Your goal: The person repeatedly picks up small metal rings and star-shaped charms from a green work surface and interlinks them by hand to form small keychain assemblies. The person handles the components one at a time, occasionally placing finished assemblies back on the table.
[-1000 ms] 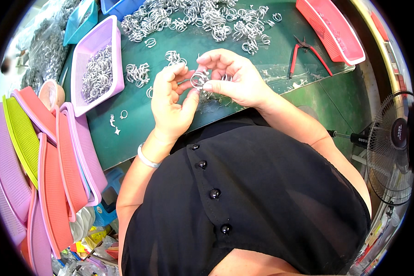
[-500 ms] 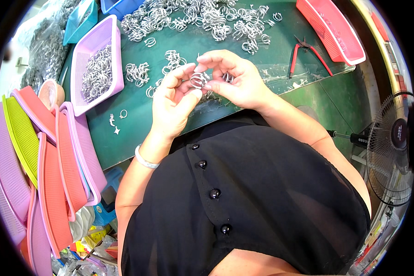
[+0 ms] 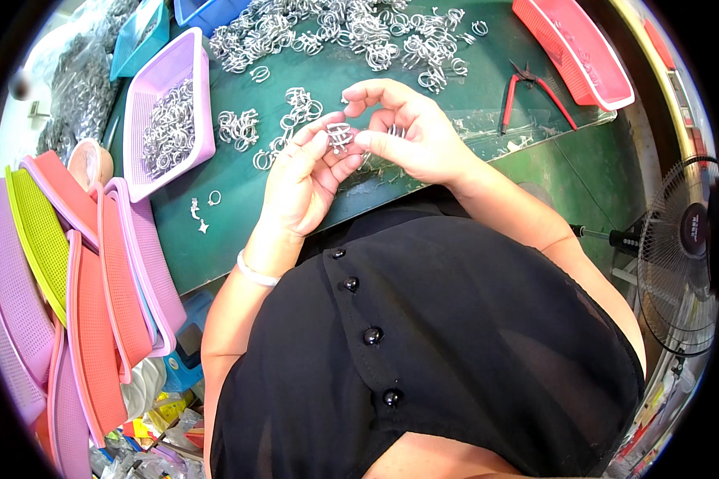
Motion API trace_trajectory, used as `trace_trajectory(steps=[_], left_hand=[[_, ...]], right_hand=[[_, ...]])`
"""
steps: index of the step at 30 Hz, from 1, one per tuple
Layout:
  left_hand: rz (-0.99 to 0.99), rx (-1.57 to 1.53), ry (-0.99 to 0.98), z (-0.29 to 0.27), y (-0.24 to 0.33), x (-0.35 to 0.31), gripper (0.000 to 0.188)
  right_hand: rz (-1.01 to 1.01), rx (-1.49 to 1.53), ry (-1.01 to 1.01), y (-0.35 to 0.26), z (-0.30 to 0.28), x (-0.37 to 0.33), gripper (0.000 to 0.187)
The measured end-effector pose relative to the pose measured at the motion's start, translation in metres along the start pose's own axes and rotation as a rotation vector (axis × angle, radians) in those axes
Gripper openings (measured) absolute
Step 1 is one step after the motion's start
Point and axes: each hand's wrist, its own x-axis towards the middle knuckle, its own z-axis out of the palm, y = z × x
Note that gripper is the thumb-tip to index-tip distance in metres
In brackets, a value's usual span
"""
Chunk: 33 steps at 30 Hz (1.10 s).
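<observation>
My left hand (image 3: 297, 182) pinches a silver-coloured open ring (image 3: 339, 137) with several bands between its thumb and fingers, just above the table. From the other side, the thumb of my right hand (image 3: 429, 142) reaches the same ring. More silver rings (image 3: 395, 132) sit inside the curled fingers of that hand, partly hidden. Just beyond my left hand lie a loose cluster of rings (image 3: 302, 104) and a small bunch of rings (image 3: 238, 128). A large heap of similar rings (image 3: 367, 32) spreads over the far part of the table.
On the green table (image 3: 216, 259) stand a purple basket (image 3: 207, 120) of rings at left and a red basket (image 3: 551, 40) at far right. Red-handled pliers (image 3: 527, 76) lie beside the latter. Stacked colourful baskets (image 3: 88, 335) crowd the left; a fan (image 3: 679, 255) stands right.
The pinched ring has turned, so its stacked bands and a small dangling part now show. My left fingers have shifted their grip, and my right hand has moved slightly away.
</observation>
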Motion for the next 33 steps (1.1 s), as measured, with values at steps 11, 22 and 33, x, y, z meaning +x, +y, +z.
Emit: trace_trajectory(steps=[11,22,33], left_hand=[[-0.117,-0.223,0.012,-0.011,0.0,0.003,0.033],[-0.162,-0.282,-0.015,0.001,0.0,0.006,0.037],[0.456,0.356,0.182,-0.028,0.103,0.005,0.021]], right_hand=[[0.19,0.384,0.05,0.003,-0.01,0.007,0.03],[-0.007,0.188,-0.072,-0.008,0.009,0.016,0.031],[-0.259,-0.778,-0.246,0.005,-0.023,0.007,0.033]])
